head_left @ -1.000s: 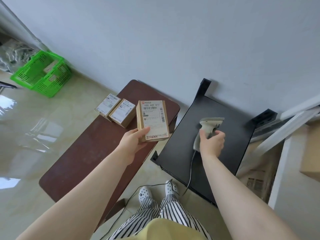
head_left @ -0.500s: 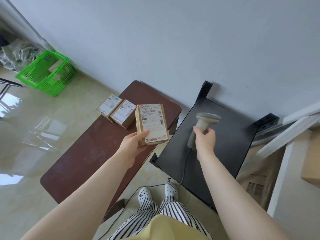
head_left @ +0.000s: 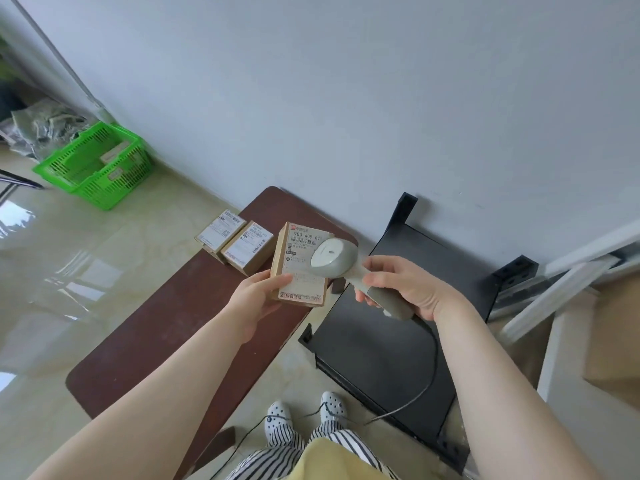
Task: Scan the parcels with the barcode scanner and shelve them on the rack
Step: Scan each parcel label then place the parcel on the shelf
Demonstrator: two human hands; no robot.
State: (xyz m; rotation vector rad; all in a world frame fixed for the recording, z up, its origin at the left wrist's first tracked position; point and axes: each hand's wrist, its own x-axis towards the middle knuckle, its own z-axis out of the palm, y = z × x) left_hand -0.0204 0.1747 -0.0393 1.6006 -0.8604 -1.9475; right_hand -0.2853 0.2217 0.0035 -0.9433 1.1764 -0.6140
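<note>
Left hand (head_left: 258,299) grips the parcel (head_left: 302,268) label-up; right hand (head_left: 405,287) grips the scanner (head_left: 341,259). Aim its head at the barcode at 12 o'clock, keeping both steady.

We saw a dark reddish-brown wooden table (head_left: 166,323) with rounded corners spread beneath the fingers (head_left: 277,282) of the left hand (head_left: 258,299). Far to the left of those fingers and beyond them, a bright green slotted plastic basket (head_left: 100,181) stood on the glossy pale tiled floor (head_left: 86,271), with crumpled clear plastic wrapping (head_left: 41,129) just behind it. A plain white wall (head_left: 346,98) rose beyond both sets of fingers. To the right of the fingers (head_left: 381,263) of the right hand (head_left: 412,289) lay white painted frame bars (head_left: 561,289), and further right a brown cardboard carton (head_left: 616,341). Below the fingers we made out white spotted shoes (head_left: 277,415) and black-and-white striped trousers (head_left: 270,455).
</note>
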